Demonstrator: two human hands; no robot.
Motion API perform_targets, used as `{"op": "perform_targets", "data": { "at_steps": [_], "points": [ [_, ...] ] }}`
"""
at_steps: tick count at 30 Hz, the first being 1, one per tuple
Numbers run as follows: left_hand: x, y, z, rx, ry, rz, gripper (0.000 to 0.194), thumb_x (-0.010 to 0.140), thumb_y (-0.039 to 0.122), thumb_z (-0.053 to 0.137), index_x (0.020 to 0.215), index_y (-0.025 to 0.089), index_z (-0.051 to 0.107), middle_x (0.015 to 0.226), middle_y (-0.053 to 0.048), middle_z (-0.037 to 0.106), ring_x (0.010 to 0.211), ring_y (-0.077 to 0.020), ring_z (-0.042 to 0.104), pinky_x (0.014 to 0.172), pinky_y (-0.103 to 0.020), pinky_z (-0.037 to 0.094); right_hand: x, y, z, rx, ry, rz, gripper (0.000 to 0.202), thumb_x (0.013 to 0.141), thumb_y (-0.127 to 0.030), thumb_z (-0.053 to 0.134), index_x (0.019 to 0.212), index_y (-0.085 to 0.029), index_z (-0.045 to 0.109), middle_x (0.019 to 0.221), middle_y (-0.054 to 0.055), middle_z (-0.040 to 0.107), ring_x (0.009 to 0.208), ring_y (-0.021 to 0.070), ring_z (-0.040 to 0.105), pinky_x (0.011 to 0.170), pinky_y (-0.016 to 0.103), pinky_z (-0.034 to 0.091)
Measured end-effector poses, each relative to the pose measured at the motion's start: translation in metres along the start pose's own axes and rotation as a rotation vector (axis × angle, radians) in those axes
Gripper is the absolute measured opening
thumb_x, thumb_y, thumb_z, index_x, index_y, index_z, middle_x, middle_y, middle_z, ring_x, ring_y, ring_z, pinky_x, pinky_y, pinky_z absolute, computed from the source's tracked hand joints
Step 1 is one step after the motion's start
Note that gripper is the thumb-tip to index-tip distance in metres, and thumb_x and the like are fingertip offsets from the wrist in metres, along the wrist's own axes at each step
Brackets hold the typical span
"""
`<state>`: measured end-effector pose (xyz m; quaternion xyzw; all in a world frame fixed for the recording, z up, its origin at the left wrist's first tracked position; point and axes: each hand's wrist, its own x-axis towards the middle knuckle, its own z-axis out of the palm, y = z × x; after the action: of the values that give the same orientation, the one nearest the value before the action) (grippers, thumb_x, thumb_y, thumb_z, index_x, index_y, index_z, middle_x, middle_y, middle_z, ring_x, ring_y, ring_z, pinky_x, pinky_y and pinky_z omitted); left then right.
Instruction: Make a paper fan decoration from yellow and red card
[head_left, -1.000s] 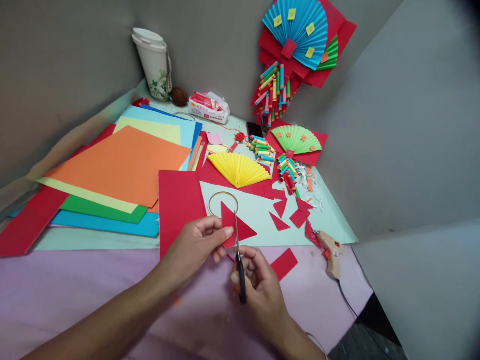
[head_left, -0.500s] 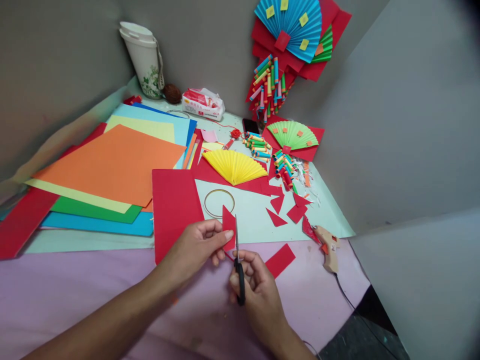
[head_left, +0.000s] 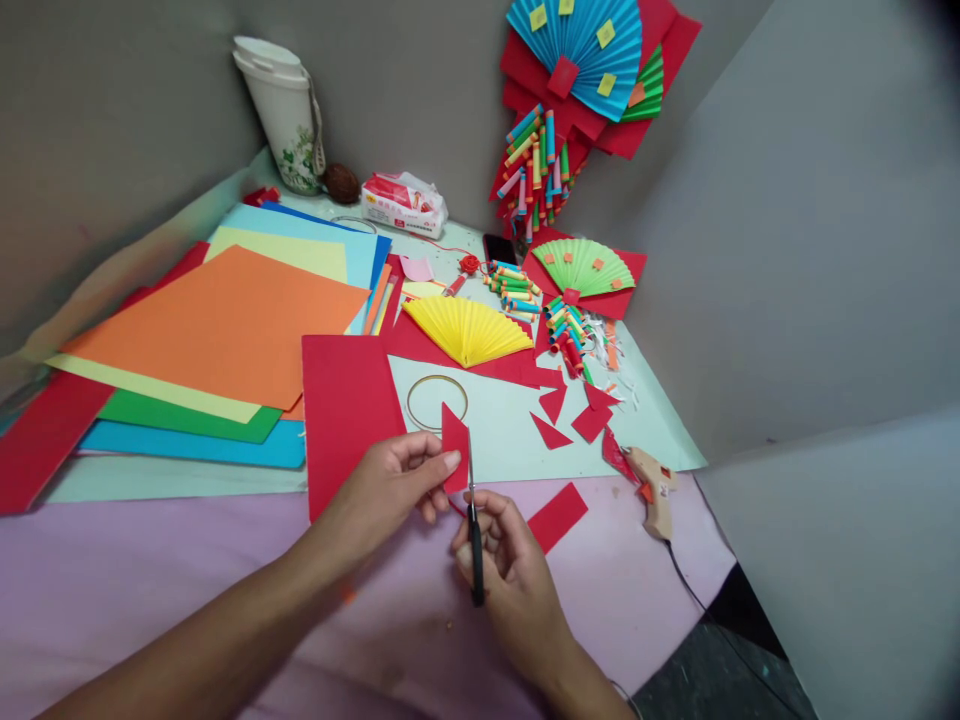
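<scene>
Between the thumb and fingers of my left hand is a small piece of red paper with a slanted top edge. My right hand grips black-handled scissors, their blades pointing away from me along the right edge of that piece. The blades look closed or nearly so. A thin gold ring lies just beyond the held piece. To the left is a large red sheet, partly behind my left hand. A red paper strip rests right of my right hand, and red scraps lie farther off.
Coloured sheets are stacked at left. A yellow folded fan lies mid-table, a green fan behind it. At right is a glue gun with its cord. A white cup and a tissue pack stand at the back.
The scissors' handles have come together and the blades have closed along the red piece's right edge. Both hands hold nearly the same place; the whole view shifts slightly.
</scene>
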<state>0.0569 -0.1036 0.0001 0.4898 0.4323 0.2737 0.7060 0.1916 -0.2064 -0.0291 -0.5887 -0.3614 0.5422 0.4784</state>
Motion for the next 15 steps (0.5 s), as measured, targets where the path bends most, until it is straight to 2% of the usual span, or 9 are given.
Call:
{"op": "perform_targets", "data": {
  "at_steps": [8,15],
  "points": [
    [0.0025,-0.0065,-0.0010,0.043,-0.042,0.006,0.032,0.083,0.044,0.065,0.068,0.018,0.053,0.051,0.005,0.058,0.049,-0.0105,0.052,0.052,-0.023,0.040,0.0011,0.0038,-0.0018,0.048,0.001,-0.023,0.034,0.080,-0.022,0.064,0.113,-0.020,0.053,0.072,-0.003,0.056,0.062,0.0098,0.047,0.058,0.022,0.038],
    [0.0021,-0.0041,-0.0009,0.058,-0.035,0.015,0.032,0.084,0.045,0.064,0.068,0.019,0.053,0.051,0.005,0.057,0.050,-0.0108,0.052,0.053,-0.023,0.040,0.0017,0.0058,-0.0033,0.027,0.024,-0.040,0.035,0.080,-0.022,0.064,0.113,-0.020,0.055,0.070,-0.004,0.056,0.060,0.0097,0.048,0.055,0.021,0.039]
  ]
}}
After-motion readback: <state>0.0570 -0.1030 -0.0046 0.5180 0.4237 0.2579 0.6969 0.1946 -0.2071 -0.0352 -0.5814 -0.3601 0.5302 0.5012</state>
